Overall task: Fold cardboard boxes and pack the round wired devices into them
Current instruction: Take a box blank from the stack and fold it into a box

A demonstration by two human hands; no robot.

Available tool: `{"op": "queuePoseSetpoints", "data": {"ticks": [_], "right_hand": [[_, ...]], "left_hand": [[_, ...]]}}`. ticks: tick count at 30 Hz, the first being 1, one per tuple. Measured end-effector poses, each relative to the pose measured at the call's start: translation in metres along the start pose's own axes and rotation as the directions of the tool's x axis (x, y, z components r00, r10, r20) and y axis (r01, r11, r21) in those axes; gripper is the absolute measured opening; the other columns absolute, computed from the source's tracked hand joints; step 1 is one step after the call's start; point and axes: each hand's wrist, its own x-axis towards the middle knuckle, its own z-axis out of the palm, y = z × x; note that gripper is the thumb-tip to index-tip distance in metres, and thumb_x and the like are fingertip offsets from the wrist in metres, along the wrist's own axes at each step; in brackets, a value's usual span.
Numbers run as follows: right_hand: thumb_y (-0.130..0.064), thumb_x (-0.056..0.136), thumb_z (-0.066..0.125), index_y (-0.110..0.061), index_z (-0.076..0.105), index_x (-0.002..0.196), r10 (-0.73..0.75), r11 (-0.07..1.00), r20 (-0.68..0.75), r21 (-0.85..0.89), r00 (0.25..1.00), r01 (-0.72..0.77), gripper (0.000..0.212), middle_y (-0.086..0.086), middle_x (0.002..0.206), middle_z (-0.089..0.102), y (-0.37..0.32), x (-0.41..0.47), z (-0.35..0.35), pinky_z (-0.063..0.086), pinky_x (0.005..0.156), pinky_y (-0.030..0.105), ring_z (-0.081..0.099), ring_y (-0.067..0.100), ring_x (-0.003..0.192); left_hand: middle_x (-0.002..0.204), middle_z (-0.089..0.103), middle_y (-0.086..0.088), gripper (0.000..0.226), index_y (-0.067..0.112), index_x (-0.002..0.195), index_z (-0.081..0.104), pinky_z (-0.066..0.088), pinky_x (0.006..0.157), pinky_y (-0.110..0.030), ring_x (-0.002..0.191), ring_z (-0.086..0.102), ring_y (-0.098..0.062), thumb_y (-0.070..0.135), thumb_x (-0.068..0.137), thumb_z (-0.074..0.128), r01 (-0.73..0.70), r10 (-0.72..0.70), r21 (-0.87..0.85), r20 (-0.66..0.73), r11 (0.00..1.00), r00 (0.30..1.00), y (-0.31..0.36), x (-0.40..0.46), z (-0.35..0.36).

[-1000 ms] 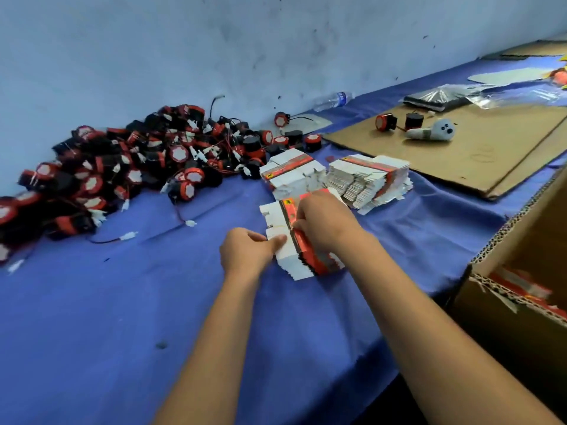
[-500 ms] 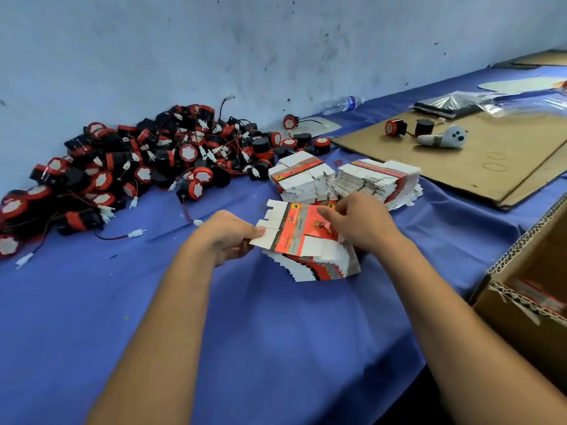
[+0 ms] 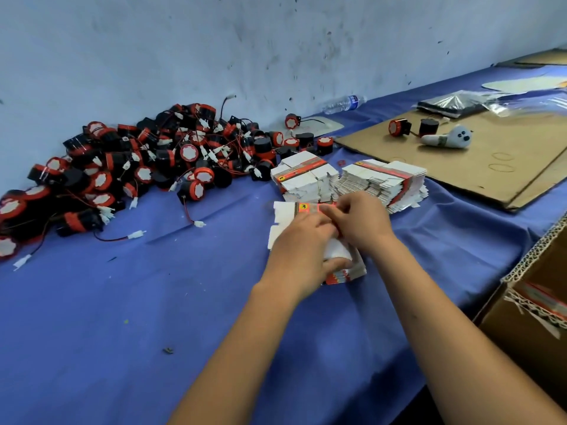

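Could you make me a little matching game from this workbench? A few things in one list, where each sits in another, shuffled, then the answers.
Things:
1. water bottle
2. flat box blank
3. pile of round wired devices
4. small white seal toy

Places:
A. on the brown cardboard sheet, far right
B. heaped on the blue cloth by the wall, left
C. lying on its side against the wall
D. held between the left hand and right hand

Pairs: 1-C, 2-D, 3-B, 4-A
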Motion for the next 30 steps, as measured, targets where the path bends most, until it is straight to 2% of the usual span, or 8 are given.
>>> {"op": "queuePoseSetpoints", "data": {"ticks": [6, 10, 16, 21, 23, 25, 26, 30], "right_hand": [[-0.061, 0.089, 0.068, -0.012, 0.057, 0.059, 0.173, 0.985, -0.114, 0.034, 0.978, -0.171, 0.058, 0.006, 0.062, 0.061, 0.015, 0.006, -0.013, 0.034, 0.061, 0.033, 0.058, 0.03, 0.071], [-0.058, 0.089, 0.07, -0.011, 0.056, 0.057, 0.243, 0.966, -0.161, 0.131, 0.957, -0.224, 0.058, 0.005, 0.06, 0.061, 0.013, 0.004, -0.007, 0.031, 0.057, 0.033, 0.056, 0.028, 0.067], [-0.041, 0.085, 0.081, -0.016, 0.046, 0.054, 0.463, 0.713, 0.189, 0.502, 0.866, -0.49, 0.054, 0.003, 0.052, 0.042, 0.017, 0.01, -0.008, 0.031, 0.054, 0.028, 0.038, 0.021, 0.05], [-0.042, 0.089, 0.078, -0.014, 0.046, 0.056, 0.352, 0.71, 0.301, 0.531, 0.886, -0.463, 0.054, 0.004, 0.051, 0.041, 0.01, -0.002, 0.001, 0.03, 0.054, 0.031, 0.035, 0.017, 0.046], [-0.041, 0.093, 0.074, -0.016, 0.05, 0.062, 0.259, 0.695, 0.336, 0.586, 0.906, -0.416, 0.046, 0.003, 0.054, 0.046, 0.001, -0.008, 0.003, 0.035, 0.053, 0.029, 0.039, 0.014, 0.046], [-0.037, 0.097, 0.068, -0.018, 0.053, 0.061, 0.206, 0.738, 0.294, 0.58, 0.933, -0.345, 0.044, -0.006, 0.049, 0.05, -0.005, -0.014, 0.003, 0.037, 0.047, 0.022, 0.042, 0.007, 0.042], [-0.035, 0.099, 0.066, -0.016, 0.056, 0.062, 0.193, 0.763, 0.271, 0.563, 0.943, -0.318, 0.042, -0.009, 0.047, 0.05, -0.007, -0.017, 0.001, 0.036, 0.044, 0.019, 0.042, 0.005, 0.041], [-0.016, 0.1, 0.061, -0.004, 0.065, 0.074, 0.193, 0.737, 0.306, 0.583, 0.932, -0.343, 0.029, -0.002, 0.049, 0.05, -0.01, -0.025, -0.004, 0.032, 0.04, 0.021, 0.041, 0.01, 0.04]], "left_hand": [[0.137, 0.068, -0.003, 0.041, 0.008, 0.125, 0.07, 0.046, 0.106, -0.042, 0.136, 0.055, -0.023, 0.033, 0.093, 0.076, -0.154, 0.154, -0.004, 0.13, 0.988, 0.98, -0.023, -0.01, -0.014], [0.097, 0.075, -0.01, 0.015, 0.003, 0.103, 0.07, 0.055, 0.075, -0.049, 0.089, 0.07, -0.035, 0.016, 0.101, 0.067, -0.247, 0.245, 0.042, 0.041, 0.968, 0.969, -0.041, -0.014, -0.031], [0.114, 0.077, -0.003, 0.02, 0.005, 0.113, 0.076, 0.06, 0.087, -0.036, 0.101, 0.075, -0.021, 0.0, 0.095, 0.067, -0.198, 0.184, -0.072, -0.161, 0.978, 0.97, -0.078, -0.041, -0.035], [0.122, 0.074, 0.0, 0.026, 0.005, 0.105, 0.078, 0.053, 0.102, -0.036, 0.123, 0.065, -0.025, -0.013, 0.091, 0.065, -0.037, 0.026, -0.043, -0.242, 0.998, 0.97, -0.106, -0.054, -0.03], [0.123, 0.073, 0.001, 0.031, 0.008, 0.094, 0.073, 0.052, 0.104, -0.043, 0.125, 0.063, -0.025, -0.017, 0.087, 0.056, 0.34, -0.455, -0.382, -0.267, 0.859, 0.849, -0.098, -0.048, -0.023], [0.111, 0.071, 0.001, 0.007, 0.013, 0.097, 0.066, 0.055, 0.097, -0.049, 0.112, 0.066, -0.023, 0.011, 0.091, 0.065, 0.468, -0.834, -0.783, -0.115, 0.41, 0.54, -0.077, -0.034, -0.017], [0.106, 0.071, -0.001, 0.026, 0.012, 0.101, 0.064, 0.058, 0.086, -0.045, 0.102, 0.067, -0.021, 0.031, 0.087, 0.075, 0.464, -0.891, -0.855, 0.004, 0.233, 0.454, -0.065, -0.026, -0.014], [0.096, 0.076, -0.001, 0.04, 0.013, 0.096, 0.065, 0.059, 0.067, -0.032, 0.081, 0.073, -0.014, 0.03, 0.073, 0.093, 0.549, -0.925, -0.814, 0.041, 0.188, 0.378, -0.043, -0.006, 0.003]]}}
